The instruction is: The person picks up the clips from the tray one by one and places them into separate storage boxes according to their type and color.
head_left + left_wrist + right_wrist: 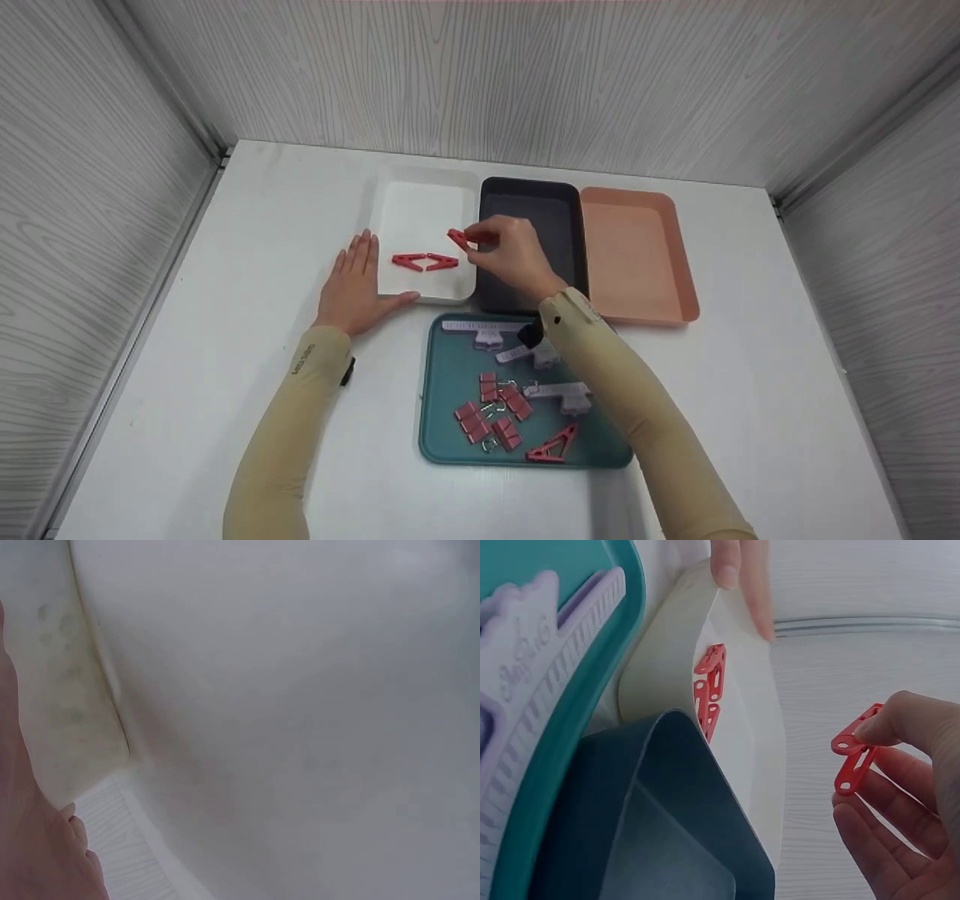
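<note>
Right hand (514, 255) pinches red clip (459, 239) over white tray (420, 206), above its right rim. Left hand (356, 285) flat, fingers straight, steadying tray's left edge. Risk: light fingertip pinch slips, clip drops into adjacent black tray (559, 202).

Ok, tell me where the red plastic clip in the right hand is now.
In the head view the red plastic clip is pinched in the right hand, held above the right edge of the white rectangular tray, just left of the black tray.
</note>
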`<state>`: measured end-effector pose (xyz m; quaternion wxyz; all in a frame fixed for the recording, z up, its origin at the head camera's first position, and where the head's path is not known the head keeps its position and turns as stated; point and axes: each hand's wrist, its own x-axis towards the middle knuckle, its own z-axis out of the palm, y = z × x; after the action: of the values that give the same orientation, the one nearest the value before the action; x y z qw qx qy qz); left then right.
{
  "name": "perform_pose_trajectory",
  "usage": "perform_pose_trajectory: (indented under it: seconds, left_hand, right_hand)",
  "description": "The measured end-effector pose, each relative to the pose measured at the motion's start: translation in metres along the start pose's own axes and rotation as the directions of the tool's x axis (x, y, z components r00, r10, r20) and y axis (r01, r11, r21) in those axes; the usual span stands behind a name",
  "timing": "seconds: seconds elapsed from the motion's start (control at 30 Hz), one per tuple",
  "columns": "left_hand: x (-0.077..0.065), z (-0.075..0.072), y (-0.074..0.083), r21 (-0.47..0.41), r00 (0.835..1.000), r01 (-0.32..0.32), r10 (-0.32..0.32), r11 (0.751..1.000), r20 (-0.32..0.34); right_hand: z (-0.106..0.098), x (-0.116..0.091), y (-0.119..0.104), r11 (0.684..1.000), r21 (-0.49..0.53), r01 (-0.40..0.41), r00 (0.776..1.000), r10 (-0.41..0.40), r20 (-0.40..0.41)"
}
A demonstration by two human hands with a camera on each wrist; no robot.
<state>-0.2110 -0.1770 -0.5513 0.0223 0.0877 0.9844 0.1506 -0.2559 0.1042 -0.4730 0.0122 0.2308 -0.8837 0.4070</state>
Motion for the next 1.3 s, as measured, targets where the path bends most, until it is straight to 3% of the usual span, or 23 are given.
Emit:
perform_pose_trajectory:
  seconds: [0.37,0.63,0.83,1.3]
  left_hand:
    - [0.000,0.001,0.001,0.010,1.000,-0.011,0.011,1.000,-0.002]
    - [0.002,0.001,0.007,0.007,1.000,-0.014,0.014,1.000,0.015]
    - [0.002,-0.002,0.009,0.014,0.999,-0.029,0.028,0.999,0.021]
    - [0.001,-0.002,0.003,0.014,1.000,-0.009,0.009,1.000,0.017]
  right_hand:
    - [0.017,0.035,0.000,0.992,-0.102,-0.069,0.998,0.070,0.006]
    - [0.019,0.042,0.001,0.974,-0.142,-0.176,0.983,0.183,0.036]
    - [0.015,0.035,0.000,0.976,-0.162,-0.147,0.988,0.154,0.029]
    - [-0.018,0.019,-0.021,0.985,-0.165,-0.055,0.998,0.048,-0.046]
